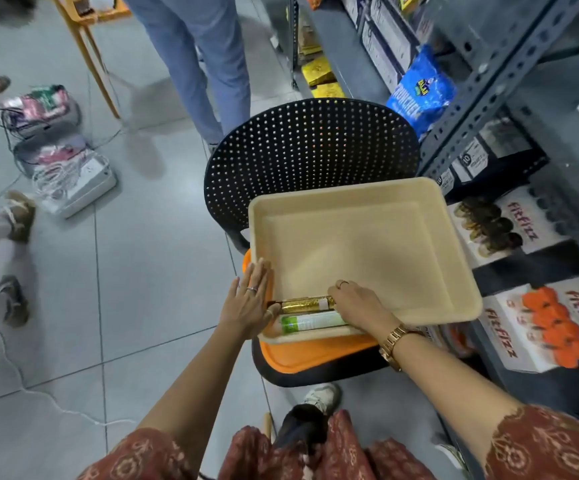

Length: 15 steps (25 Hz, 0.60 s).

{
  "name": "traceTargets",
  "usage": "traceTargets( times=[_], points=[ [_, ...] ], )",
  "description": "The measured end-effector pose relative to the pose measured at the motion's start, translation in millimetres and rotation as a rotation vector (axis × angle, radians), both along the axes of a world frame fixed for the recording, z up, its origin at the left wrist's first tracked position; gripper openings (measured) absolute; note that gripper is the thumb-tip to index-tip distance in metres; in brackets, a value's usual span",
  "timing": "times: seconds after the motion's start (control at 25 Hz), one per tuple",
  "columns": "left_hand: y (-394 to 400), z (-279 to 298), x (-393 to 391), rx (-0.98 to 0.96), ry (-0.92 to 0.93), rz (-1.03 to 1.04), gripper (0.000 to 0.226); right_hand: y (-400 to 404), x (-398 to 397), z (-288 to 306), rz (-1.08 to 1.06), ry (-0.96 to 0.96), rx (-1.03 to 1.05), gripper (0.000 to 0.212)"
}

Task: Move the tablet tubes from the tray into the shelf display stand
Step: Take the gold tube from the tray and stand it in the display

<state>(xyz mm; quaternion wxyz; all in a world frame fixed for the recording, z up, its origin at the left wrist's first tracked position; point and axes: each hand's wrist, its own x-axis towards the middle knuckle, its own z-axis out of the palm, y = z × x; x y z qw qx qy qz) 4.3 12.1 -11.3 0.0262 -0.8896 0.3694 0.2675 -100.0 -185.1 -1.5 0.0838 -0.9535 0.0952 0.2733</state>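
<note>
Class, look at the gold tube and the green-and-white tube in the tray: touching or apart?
Touching. The head view shows the gold tube lying directly against the green-and-white tube, no gap visible, in the tray.

floor [135, 258] of large pale grey tiles with thin dark joints, lit evenly from above. centre: black perforated chair [310, 150] with an orange seat [315, 351]. right: grey slotted-angle metal shelving [488, 84] bearing a blue packet [423, 88], dark boxes [488, 157] and white cartons [509, 223] printed with lettering. upper left: orange-legged stand [87, 53]. left, on the floor: a white box [83, 188] with tangled cables [14, 116] and pink packets; a thin white cable [38, 396] crosses the tiles. a bystander in blue jeans [205, 64] stands behind the chair; other feet [21, 216] show at the left edge.
</note>
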Motion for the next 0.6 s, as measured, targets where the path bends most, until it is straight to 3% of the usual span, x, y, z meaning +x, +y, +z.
traceTargets(
  times=[0.28,0.6],
  points=[
    [-2,8,-1,0.019,-0.01,0.028,0.074,-3,2,36,0.076,-0.088,-0.067,0.035],
    [-59,75,-15,-0.137,-0.125,-0.102,0.094,-84,-25,166,-0.11,-0.18,-0.127,0.018]
  ],
)
